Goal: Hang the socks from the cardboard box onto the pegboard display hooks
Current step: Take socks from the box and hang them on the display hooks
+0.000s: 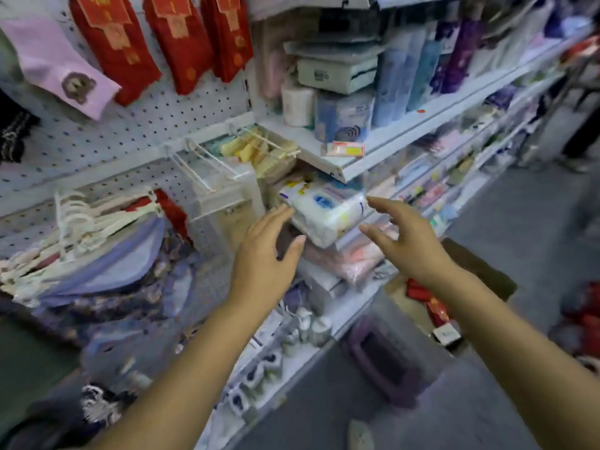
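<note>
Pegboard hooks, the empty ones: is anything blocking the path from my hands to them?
Nothing visible does: the bare wire hooks jut out free, up and left of the left hand. The right hand is open too, holding nothing.

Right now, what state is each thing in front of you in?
left hand, open, holding nothing
right hand, open, holding nothing
white packet, lying atop pink packets, between the hands
red socks, hanging on the pegboard
white hooks, sticking out from the pegboard
cardboard box, open on the floor, red packs inside
</note>
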Available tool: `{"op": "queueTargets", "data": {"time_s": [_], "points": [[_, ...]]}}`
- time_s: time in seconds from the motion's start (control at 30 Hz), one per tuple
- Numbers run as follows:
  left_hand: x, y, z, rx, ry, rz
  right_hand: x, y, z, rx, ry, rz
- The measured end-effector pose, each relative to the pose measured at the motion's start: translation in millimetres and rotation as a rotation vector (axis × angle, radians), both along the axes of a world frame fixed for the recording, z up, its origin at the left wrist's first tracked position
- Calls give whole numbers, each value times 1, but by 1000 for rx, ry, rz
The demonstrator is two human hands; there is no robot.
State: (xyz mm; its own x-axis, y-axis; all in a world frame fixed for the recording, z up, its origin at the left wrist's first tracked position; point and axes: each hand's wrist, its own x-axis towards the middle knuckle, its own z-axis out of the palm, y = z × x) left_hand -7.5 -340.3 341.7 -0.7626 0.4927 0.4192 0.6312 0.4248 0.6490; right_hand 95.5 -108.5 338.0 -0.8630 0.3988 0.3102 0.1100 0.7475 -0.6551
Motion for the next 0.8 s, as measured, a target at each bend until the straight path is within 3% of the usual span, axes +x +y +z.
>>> {"op": "queueTargets", "data": {"time_s": [0.2, 0.47, 0.8], "points": [[49, 46, -76, -131, -160, -150, 97, 56, -68, -27, -210, -238], [77, 145, -153, -289, -287, -158, 149, 153, -169, -199, -464, -343], [80, 294, -292, -499, -407, -73, 103, 291, -318, -195, -814, -12]]}}
